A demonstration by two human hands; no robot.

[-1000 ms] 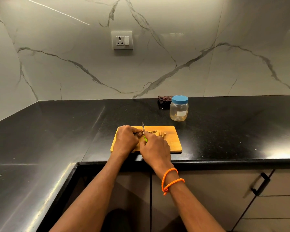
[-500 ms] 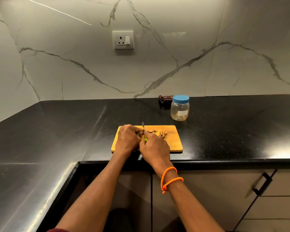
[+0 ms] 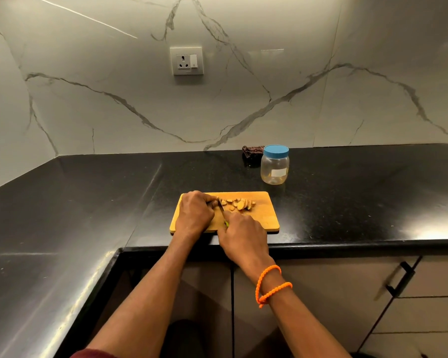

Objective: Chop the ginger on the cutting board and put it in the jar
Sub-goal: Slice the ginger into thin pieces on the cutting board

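A wooden cutting board (image 3: 263,218) lies at the counter's front edge. Several pale ginger slices (image 3: 239,204) sit in a loose pile on its far middle. My left hand (image 3: 195,214) rests on the board's left part with curled fingers holding the uncut ginger, which is mostly hidden under them. My right hand (image 3: 242,235) grips a small knife (image 3: 221,206) with a green handle; the blade points away from me, down on the board between my left fingers and the slices. A clear plastic jar (image 3: 274,165) with its blue lid on stands behind the board, to the right.
A dark folded cloth (image 3: 252,152) lies by the wall just left of the jar. The black stone counter (image 3: 88,197) wraps round to my left. A wall socket (image 3: 186,61) is above. Cabinet doors with a black handle (image 3: 400,279) are below right.
The knife blade has come down from a raised tilt to the board beside my left fingers. Both hands stay in nearly the same place.
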